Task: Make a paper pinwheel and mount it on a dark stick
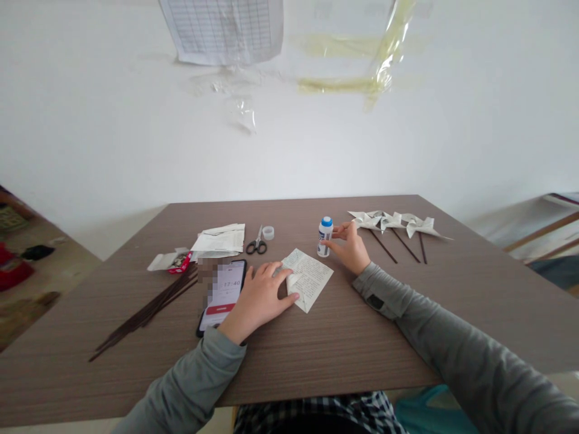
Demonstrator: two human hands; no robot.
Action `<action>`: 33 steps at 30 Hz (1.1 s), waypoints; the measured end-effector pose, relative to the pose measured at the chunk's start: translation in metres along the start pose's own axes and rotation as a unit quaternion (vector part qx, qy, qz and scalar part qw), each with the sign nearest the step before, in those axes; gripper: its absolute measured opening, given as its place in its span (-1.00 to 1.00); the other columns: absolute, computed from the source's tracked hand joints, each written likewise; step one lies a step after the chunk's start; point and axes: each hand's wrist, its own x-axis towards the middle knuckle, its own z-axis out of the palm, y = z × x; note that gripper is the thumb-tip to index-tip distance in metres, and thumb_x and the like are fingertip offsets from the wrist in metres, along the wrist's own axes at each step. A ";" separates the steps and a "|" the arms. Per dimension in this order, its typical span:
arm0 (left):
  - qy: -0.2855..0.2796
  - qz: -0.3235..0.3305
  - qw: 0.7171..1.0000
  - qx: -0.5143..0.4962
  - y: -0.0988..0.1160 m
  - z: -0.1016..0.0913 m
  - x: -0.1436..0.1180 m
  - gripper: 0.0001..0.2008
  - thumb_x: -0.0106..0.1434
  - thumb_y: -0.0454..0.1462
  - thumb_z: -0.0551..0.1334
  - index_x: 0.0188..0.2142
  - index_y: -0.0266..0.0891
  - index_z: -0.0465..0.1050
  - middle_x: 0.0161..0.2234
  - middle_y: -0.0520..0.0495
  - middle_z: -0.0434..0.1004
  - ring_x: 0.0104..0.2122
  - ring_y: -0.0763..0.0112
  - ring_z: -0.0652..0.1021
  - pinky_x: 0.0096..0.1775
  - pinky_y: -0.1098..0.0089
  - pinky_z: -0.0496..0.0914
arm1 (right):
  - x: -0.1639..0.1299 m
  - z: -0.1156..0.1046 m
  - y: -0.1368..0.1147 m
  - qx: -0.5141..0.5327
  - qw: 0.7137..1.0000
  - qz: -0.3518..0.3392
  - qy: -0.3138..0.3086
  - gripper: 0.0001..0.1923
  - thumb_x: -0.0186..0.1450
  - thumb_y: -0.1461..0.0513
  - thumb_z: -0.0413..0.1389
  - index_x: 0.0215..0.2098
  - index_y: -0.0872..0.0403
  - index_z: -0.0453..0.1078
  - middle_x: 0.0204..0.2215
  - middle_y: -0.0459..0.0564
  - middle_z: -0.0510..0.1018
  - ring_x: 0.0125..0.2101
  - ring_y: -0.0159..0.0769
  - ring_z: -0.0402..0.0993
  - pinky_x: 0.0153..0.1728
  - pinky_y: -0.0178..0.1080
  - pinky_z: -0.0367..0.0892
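My left hand lies flat on the table, fingertips pressing the folded left corner of a square printed paper. My right hand holds a small white glue bottle with a blue cap, which stands upright on the table just beyond the paper. Both sleeves are grey.
A phone lies left of my left hand. Dark thin sticks lie further left. Scissors, a tape roll, a paper stack and a small red-and-white box sit behind. Three paper pinwheels on sticks lie at right.
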 end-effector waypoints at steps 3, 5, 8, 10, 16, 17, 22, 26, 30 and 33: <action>0.000 0.001 1.000 -0.006 0.000 -0.001 -0.001 -0.42 0.62 -0.05 0.48 0.55 0.02 0.66 0.68 -0.30 0.54 0.68 -0.33 0.47 0.70 -0.52 0.22 | -0.004 -0.006 0.002 -0.045 0.999 -0.025 -0.016 -0.28 0.37 -0.40 0.49 -0.03 -0.16 0.27 -0.01 0.28 0.92 0.05 0.35 0.95 0.03 0.25 0.84; 0.003 0.004 1.000 -0.012 0.000 -0.001 -0.001 -0.44 0.61 -0.04 0.49 0.53 0.03 0.68 0.66 -0.31 0.56 0.67 -0.35 0.48 0.69 -0.53 0.23 | -0.008 -0.011 0.001 -0.077 0.995 -0.051 -0.023 -0.42 0.48 -0.27 0.47 0.06 -0.12 0.38 0.00 0.25 0.93 0.04 0.30 0.96 0.04 0.20 0.84; 0.007 0.006 1.000 -0.016 0.001 -0.002 -0.002 -0.44 0.60 -0.05 0.50 0.52 0.00 0.69 0.65 -0.32 0.57 0.66 -0.38 0.49 0.68 -0.54 0.24 | -0.014 -0.018 -0.008 -0.145 0.982 -0.115 -0.042 -0.64 0.63 0.00 0.39 0.28 -0.08 0.55 0.13 0.20 0.92 0.03 0.14 0.95 0.15 0.14 0.82; 0.008 0.003 1.000 -0.013 0.002 -0.003 -0.002 -0.43 0.60 -0.06 0.51 0.52 -0.01 0.69 0.65 -0.33 0.57 0.66 -0.38 0.49 0.69 -0.53 0.24 | -0.019 -0.022 -0.015 -0.201 0.963 -0.162 -0.072 -0.60 0.68 0.17 0.30 0.44 -0.09 0.61 0.26 0.20 0.88 0.04 0.07 0.93 0.22 0.10 0.80; 0.017 0.002 1.000 -0.018 0.001 -0.003 -0.003 -0.45 0.57 -0.05 0.54 0.49 0.05 0.73 0.63 -0.28 0.60 0.65 -0.35 0.52 0.69 -0.48 0.26 | -0.023 -0.023 -0.023 -0.287 0.927 -0.191 -0.149 -0.34 0.68 0.35 0.17 0.65 -0.18 0.58 0.34 0.25 0.77 0.22 0.12 0.82 0.29 0.14 0.77; 0.017 0.002 1.000 -0.018 0.001 -0.002 -0.004 -0.45 0.57 -0.05 0.54 0.49 0.06 0.72 0.63 -0.27 0.60 0.65 -0.34 0.52 0.70 -0.47 0.26 | -0.022 -0.023 -0.022 -0.280 0.929 -0.188 -0.153 -0.33 0.67 0.35 0.16 0.67 -0.16 0.56 0.35 0.26 0.75 0.23 0.13 0.81 0.31 0.16 0.76; 0.024 0.005 1.000 -0.017 0.002 0.002 -0.003 -0.44 0.56 -0.07 0.54 0.49 0.04 0.71 0.62 -0.29 0.61 0.64 -0.36 0.53 0.68 -0.49 0.28 | -0.021 -0.021 -0.011 -0.231 0.941 -0.189 -0.158 -0.25 0.63 0.43 0.09 0.66 -0.17 0.56 0.33 0.24 0.69 0.18 0.08 0.79 0.33 0.21 0.76; 0.032 0.008 0.999 -0.018 0.003 0.005 -0.003 -0.44 0.55 -0.09 0.53 0.49 0.00 0.72 0.62 -0.33 0.61 0.63 -0.39 0.54 0.68 -0.51 0.29 | -0.021 -0.020 -0.004 -0.190 0.957 -0.186 -0.118 -0.14 0.51 0.50 0.09 0.65 -0.19 0.55 0.28 0.19 0.68 0.22 0.09 0.76 0.37 0.23 0.75; 0.028 0.010 0.999 -0.018 0.006 0.005 -0.003 -0.41 0.56 -0.08 0.51 0.52 -0.03 0.69 0.62 -0.35 0.61 0.64 -0.39 0.53 0.68 -0.52 0.28 | -0.021 -0.021 -0.003 -0.160 0.971 -0.161 -0.074 -0.10 0.44 0.51 0.09 0.64 -0.18 0.54 0.15 0.15 0.65 0.13 0.06 0.77 0.28 0.17 0.78; 0.024 0.010 0.999 -0.019 0.007 0.006 -0.002 -0.38 0.57 -0.07 0.49 0.55 -0.05 0.66 0.62 -0.37 0.60 0.64 -0.39 0.52 0.68 -0.51 0.28 | -0.022 -0.023 -0.007 -0.140 0.978 -0.142 -0.059 -0.10 0.39 0.48 0.11 0.61 -0.16 0.56 0.03 0.09 0.64 0.04 0.04 0.77 0.22 0.12 0.77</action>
